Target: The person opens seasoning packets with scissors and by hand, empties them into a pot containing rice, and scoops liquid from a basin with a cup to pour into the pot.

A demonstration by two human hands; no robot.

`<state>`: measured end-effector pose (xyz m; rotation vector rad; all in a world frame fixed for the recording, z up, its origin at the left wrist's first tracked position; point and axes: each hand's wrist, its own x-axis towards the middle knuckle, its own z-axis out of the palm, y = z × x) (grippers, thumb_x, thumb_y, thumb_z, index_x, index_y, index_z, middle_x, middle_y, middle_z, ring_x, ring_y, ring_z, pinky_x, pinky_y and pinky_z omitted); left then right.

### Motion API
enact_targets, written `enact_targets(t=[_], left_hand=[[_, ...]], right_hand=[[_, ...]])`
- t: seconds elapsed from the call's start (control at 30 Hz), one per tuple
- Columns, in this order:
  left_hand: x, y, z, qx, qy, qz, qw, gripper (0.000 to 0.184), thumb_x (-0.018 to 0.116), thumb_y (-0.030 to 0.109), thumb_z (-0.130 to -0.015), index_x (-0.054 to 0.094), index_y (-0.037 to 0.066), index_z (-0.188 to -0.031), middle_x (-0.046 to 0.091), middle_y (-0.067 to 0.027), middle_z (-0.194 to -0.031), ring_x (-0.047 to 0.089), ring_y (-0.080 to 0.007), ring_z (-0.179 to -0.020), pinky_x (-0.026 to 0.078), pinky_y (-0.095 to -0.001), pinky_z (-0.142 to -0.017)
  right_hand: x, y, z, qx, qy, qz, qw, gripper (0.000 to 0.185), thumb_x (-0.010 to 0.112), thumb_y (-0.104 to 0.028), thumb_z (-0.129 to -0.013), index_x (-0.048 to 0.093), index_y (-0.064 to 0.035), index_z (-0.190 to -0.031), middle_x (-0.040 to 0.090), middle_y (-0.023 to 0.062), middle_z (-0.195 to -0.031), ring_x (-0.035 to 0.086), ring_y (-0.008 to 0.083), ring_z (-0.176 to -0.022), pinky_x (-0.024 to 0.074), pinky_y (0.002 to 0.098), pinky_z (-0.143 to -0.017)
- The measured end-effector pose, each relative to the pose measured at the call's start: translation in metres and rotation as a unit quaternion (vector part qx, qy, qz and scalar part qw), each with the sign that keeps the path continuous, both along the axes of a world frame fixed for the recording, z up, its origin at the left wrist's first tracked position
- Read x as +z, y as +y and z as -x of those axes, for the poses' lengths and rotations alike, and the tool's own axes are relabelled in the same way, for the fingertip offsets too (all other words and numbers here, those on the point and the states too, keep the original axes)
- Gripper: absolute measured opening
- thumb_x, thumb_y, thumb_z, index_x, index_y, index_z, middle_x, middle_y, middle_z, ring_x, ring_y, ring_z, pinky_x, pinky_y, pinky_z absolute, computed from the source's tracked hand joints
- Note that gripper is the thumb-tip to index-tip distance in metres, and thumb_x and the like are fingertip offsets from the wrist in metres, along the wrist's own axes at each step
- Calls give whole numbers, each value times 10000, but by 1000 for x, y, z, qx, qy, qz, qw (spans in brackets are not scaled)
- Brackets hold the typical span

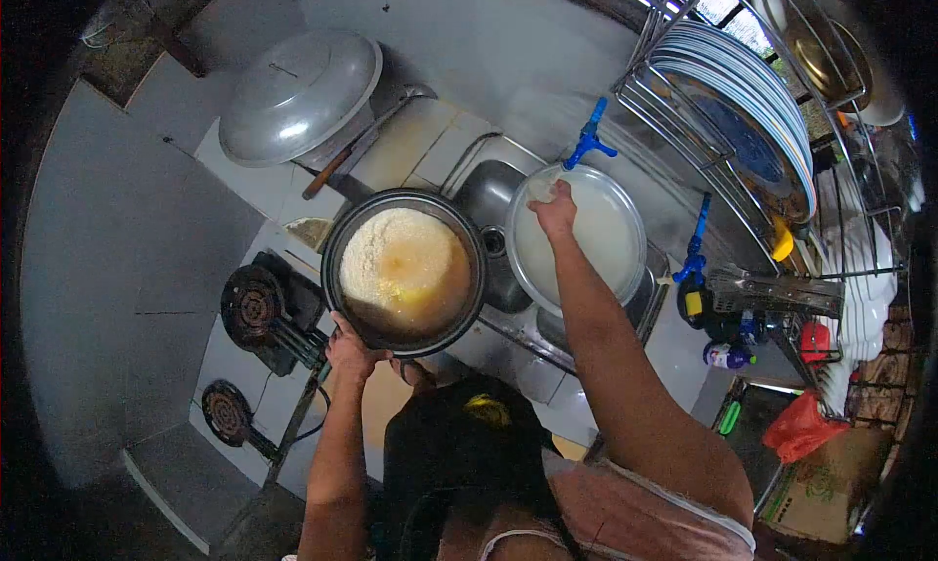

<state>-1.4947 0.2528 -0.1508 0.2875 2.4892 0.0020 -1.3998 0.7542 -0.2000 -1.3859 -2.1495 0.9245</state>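
Observation:
A dark-rimmed pot [476, 307] holds a mound of pale rice grains [391, 258], partly under cloudy water. My left hand [354, 350] is closed on the pot's near left rim. To the right, a round metal basin [633, 204] of whitish, cloudy water [537, 253] rests over the sink. My right hand [555, 212] is over the basin's far part, just below a blue-handled tap [590, 139]. Its fingers are closed around something pale or see-through at the basin's far edge, too unclear to name.
A large lidded pot [298, 92] stands at the back left beside a wooden-handled tool [337, 170]. Two gas burners [254, 307] are at the left. A wire dish rack [674, 121] with stacked plates [752, 102] overhangs the right. A second blue tap [696, 253] is near bottles [723, 354].

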Motion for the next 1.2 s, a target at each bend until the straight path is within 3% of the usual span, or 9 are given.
enact_targets(t=[0.23, 0.63, 0.7, 0.93, 1.2], left_hand=[[10, 6, 2, 12, -19, 5, 1000, 1645, 1023, 512, -565, -77, -28, -1662, 533, -219, -1552, 486, -398, -1439, 389, -511, -1185], [1, 2, 2, 9, -22, 11, 1000, 1668, 1012, 534, -579, -133, -34, -1649, 525, -229, -1556, 465, -406, -1459, 367, -528, -1196], [2, 2, 1, 8, -17, 8, 1000, 1669, 1009, 538, -583, -142, -39, -1645, 526, -231, -1554, 472, -411, -1451, 367, -539, -1191], [-3, -2, 1, -8, -5, -4, 1000, 1655, 1011, 522, -589, -130, -48, -1642, 532, -243, -1542, 510, -436, -1399, 399, -550, -1158], [2, 0, 0, -6, 4, 0, 1000, 1641, 1018, 514, -575, -83, -57, -1648, 541, -240, -1527, 530, -439, -1373, 418, -534, -1146]], right_hand=[[14, -8, 1, -16, 10, 27, 999, 888, 972, -199, -650, 509, -72, -1397, 715, 184, -1287, 701, 358, -1181, 557, 427, -1044], [-6, 2, -2, 23, 55, 10, 998, 877, 970, -268, -653, 531, -62, -1383, 717, 200, -1267, 694, 384, -1181, 543, 440, -1034], [5, -3, -2, -3, 6, 12, 1000, 856, 966, -257, -662, 538, -72, -1380, 716, 204, -1273, 694, 380, -1185, 545, 442, -1026], [-16, 6, -2, -1, 33, -7, 999, 839, 969, -238, -661, 546, -79, -1368, 717, 200, -1271, 698, 382, -1175, 547, 435, -1034], [3, -1, -2, -6, -8, 6, 1000, 852, 972, -242, -655, 541, -62, -1369, 714, 198, -1293, 700, 372, -1186, 543, 426, -1055]])
